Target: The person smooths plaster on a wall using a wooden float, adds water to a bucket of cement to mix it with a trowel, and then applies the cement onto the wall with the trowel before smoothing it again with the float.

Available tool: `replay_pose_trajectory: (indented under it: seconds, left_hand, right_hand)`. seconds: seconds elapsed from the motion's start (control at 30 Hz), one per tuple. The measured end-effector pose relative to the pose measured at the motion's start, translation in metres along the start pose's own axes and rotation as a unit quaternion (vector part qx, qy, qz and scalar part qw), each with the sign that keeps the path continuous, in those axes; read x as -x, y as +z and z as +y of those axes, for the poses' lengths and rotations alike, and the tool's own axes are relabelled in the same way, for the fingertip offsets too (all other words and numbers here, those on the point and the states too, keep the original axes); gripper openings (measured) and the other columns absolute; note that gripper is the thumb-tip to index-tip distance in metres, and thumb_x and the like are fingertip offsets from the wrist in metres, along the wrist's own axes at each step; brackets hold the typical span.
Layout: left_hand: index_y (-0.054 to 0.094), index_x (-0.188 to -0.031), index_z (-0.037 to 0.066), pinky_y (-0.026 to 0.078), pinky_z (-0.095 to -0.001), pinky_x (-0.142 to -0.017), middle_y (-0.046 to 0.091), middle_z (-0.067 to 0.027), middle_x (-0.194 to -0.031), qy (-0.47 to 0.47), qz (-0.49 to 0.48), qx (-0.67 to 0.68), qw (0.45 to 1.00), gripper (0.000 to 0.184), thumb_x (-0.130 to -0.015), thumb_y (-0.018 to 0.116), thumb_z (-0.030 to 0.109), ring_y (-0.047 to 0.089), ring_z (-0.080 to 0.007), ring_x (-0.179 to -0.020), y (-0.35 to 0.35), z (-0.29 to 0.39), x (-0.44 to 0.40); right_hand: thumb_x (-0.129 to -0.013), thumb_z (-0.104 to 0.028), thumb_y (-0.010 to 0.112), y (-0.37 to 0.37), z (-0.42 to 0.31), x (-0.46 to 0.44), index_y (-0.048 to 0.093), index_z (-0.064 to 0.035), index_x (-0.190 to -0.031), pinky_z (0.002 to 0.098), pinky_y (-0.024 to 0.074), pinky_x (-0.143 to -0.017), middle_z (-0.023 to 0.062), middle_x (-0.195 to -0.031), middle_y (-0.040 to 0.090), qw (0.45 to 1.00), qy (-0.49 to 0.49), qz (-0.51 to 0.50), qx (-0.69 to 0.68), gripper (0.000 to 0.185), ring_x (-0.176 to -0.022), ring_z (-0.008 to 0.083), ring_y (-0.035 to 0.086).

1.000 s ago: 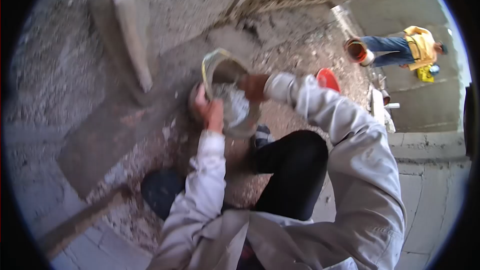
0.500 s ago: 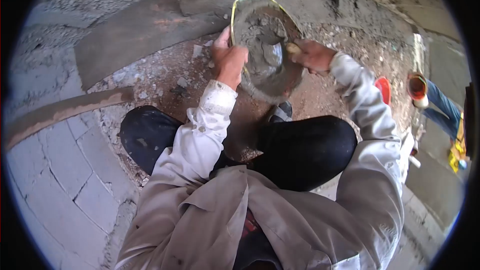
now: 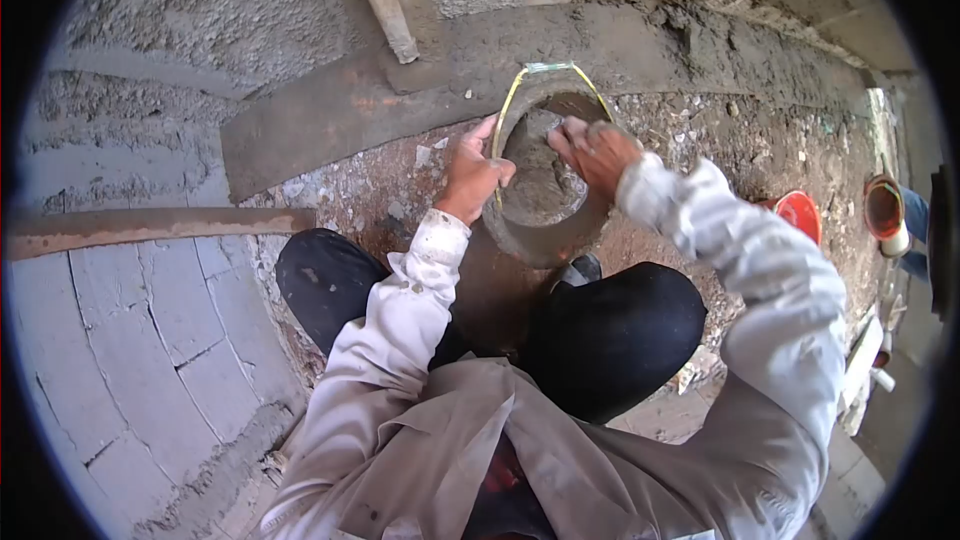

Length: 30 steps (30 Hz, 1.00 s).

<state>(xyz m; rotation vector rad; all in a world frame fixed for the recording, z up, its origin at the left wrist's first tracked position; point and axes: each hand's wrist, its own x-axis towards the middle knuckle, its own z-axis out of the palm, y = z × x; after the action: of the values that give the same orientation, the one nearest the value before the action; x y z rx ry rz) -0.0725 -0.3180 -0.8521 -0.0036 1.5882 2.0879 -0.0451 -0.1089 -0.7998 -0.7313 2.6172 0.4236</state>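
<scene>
A round bucket (image 3: pixel 545 245) smeared with grey mortar stands tilted on the ground in front of my knees. Its yellow handle (image 3: pixel 510 100) arches over the far side, with a greenish wrapping at the top. My left hand (image 3: pixel 472 176) is closed on the bucket's left rim, beside the handle. Wet mortar (image 3: pixel 535 175) lies inside. Over the right side of the opening, my right hand (image 3: pixel 600 153) is wrapped round a trowel; the fingers hide its grip, and its blade is hard to tell from the mortar.
A mortar-coated board (image 3: pixel 300 140) lies beyond the rubble-strewn ground. At left, a long strip (image 3: pixel 160 230) rests along grey blocks (image 3: pixel 130 330). A red container (image 3: pixel 800 215) is at right, near another person's leg (image 3: pixel 915 225). A post (image 3: pixel 380 0) leans at the back.
The view has shifted, so the bucket appears lower. My right hand has moved further over the bucket's opening with the trowel. My left hand keeps its hold on the rim.
</scene>
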Motion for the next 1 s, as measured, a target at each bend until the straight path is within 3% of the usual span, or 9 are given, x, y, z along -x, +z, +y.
replay_pose_trajectory:
  seconds: [0.23,0.3,0.4,0.43,0.5,0.6,0.77,0.87,1.0]
  left_hand:
    - [0.055,-0.134,-0.003,0.043,-0.0214,-0.053,0.065,-0.0028,-0.107,0.038,0.077,-0.072,0.994,0.066,-0.069,0.055,-0.014,0.054,-0.0053,-0.066,-0.002,-0.013,-0.001]
    - [0.057,-0.131,-0.004,0.043,-0.0213,-0.054,0.066,-0.0024,-0.102,0.035,0.108,-0.089,0.989,0.062,-0.069,0.055,-0.014,0.054,-0.0059,-0.065,-0.006,-0.016,-0.008]
    - [0.059,-0.126,-0.005,0.042,-0.0216,-0.056,0.065,-0.0013,-0.092,0.022,0.127,-0.063,0.99,0.059,-0.069,0.054,-0.013,0.053,-0.0064,-0.065,-0.004,-0.02,-0.007]
    - [0.059,-0.126,-0.005,0.042,-0.0216,-0.057,0.065,-0.0011,-0.091,0.026,0.129,-0.071,0.989,0.058,-0.069,0.054,-0.013,0.053,-0.0064,-0.066,0.003,-0.022,-0.008]
    - [0.06,-0.125,-0.005,0.042,-0.0216,-0.058,0.064,-0.0007,-0.088,0.026,0.144,-0.089,0.985,0.057,-0.068,0.054,-0.012,0.052,-0.0063,-0.066,0.008,-0.023,-0.004]
    - [0.062,-0.125,-0.003,0.042,-0.0224,-0.055,0.064,0.0005,-0.089,0.028,0.113,-0.105,0.988,0.057,-0.068,0.058,-0.011,0.054,-0.0062,-0.068,0.014,-0.024,-0.002]
    - [0.06,-0.128,-0.002,0.044,-0.022,-0.055,0.066,-0.0008,-0.1,0.071,0.065,-0.09,0.991,0.061,-0.069,0.059,-0.013,0.056,-0.0059,-0.073,0.036,-0.019,0.014]
    - [0.059,-0.13,-0.002,0.044,-0.0211,-0.055,0.066,-0.002,-0.106,0.113,0.069,-0.107,0.985,0.064,-0.068,0.056,-0.017,0.056,-0.0056,-0.075,0.033,-0.027,0.014]
    - [0.058,-0.13,-0.003,0.043,-0.0207,-0.054,0.065,-0.0017,-0.105,0.067,0.084,-0.034,0.994,0.065,-0.067,0.054,-0.02,0.055,-0.0047,-0.074,0.024,-0.019,0.01]
  right_hand:
    - [-0.098,-0.026,0.047,0.087,0.011,-0.027,0.057,-0.0035,-0.125,0.0407,0.0567,-0.079,0.0202,-0.1,0.071,0.981,0.079,-0.138,-0.113,0.037,-0.101,0.0323,0.07]
    - [-0.087,-0.028,0.064,0.057,0.012,-0.019,0.066,-0.0025,-0.114,0.0438,0.0537,-0.093,0.0179,-0.108,0.07,0.918,-0.205,-0.337,0.05,0.037,-0.105,0.0347,0.068]
    - [-0.091,-0.035,0.064,0.197,-0.003,-0.005,0.067,-0.0082,-0.11,0.0437,0.0546,-0.072,0.0139,-0.103,0.065,0.895,-0.251,-0.119,-0.349,0.033,-0.089,0.0295,0.066]
    - [-0.094,-0.035,0.062,0.201,-0.013,0.01,0.065,-0.0094,-0.109,0.0397,0.0543,-0.065,0.0112,-0.095,0.063,0.797,-0.208,-0.143,-0.549,0.03,-0.079,0.0247,0.065]
    - [-0.098,-0.035,0.058,0.152,-0.026,0.042,0.059,-0.0123,-0.107,0.0316,0.0497,-0.052,0.0061,-0.083,0.057,0.228,0.019,-0.352,-0.908,0.024,-0.062,0.0155,0.058]
    - [-0.1,-0.038,0.055,0.101,-0.036,0.054,0.052,-0.0158,-0.105,0.0242,0.0385,-0.041,0.0012,-0.077,0.049,0.259,0.059,-0.332,-0.905,0.023,-0.05,0.0068,0.043]
    - [-0.096,-0.037,0.061,0.091,-0.007,0.056,0.052,-0.0089,-0.1,0.0322,0.0495,-0.043,0.0014,-0.065,0.052,0.68,0.139,-0.081,-0.715,0.03,-0.051,0.0112,0.053]
    - [-0.096,-0.036,0.061,0.126,-0.037,0.03,0.051,-0.0082,-0.098,0.0329,0.05,-0.043,0.002,-0.066,0.054,0.527,0.155,-0.172,-0.818,0.029,-0.049,0.0123,0.052]
    - [-0.097,-0.028,0.059,0.087,-0.025,0.059,0.05,-0.0074,-0.1,0.0305,0.048,-0.039,0.0005,-0.065,0.05,0.552,0.121,-0.227,-0.793,0.023,-0.047,0.0104,0.05]
